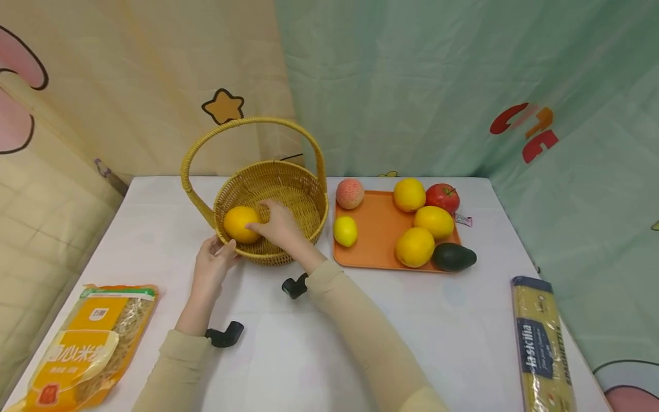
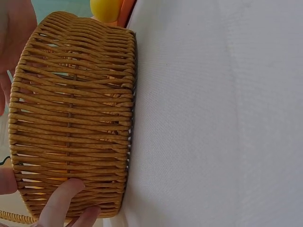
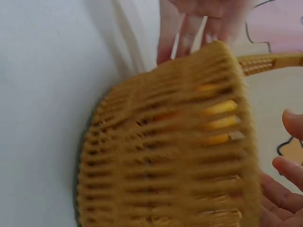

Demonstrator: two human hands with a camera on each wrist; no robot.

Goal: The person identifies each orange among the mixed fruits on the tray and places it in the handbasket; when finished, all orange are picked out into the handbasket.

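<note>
Noodle bag (image 1: 92, 346) lying nearest, eight o'clock. Left hand (image 1: 212, 266) gripping basket (image 1: 296, 197), nine o'clock; right hand (image 1: 283, 226), fingers parted, hanging beside orange (image 1: 239, 224) inside. I'm judging filling barely begun: more fruit (image 1: 414, 247) waiting on tray (image 1: 373, 229), three o'clock.

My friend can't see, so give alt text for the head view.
A person's right hand is inside a wicker basket, beside an orange fruit, while the left hand holds the basket. At right, a peach, lemon, tomato, avocado and three yellow fruits are on or beside an orange tray. Food packages lie far left and right.
</note>
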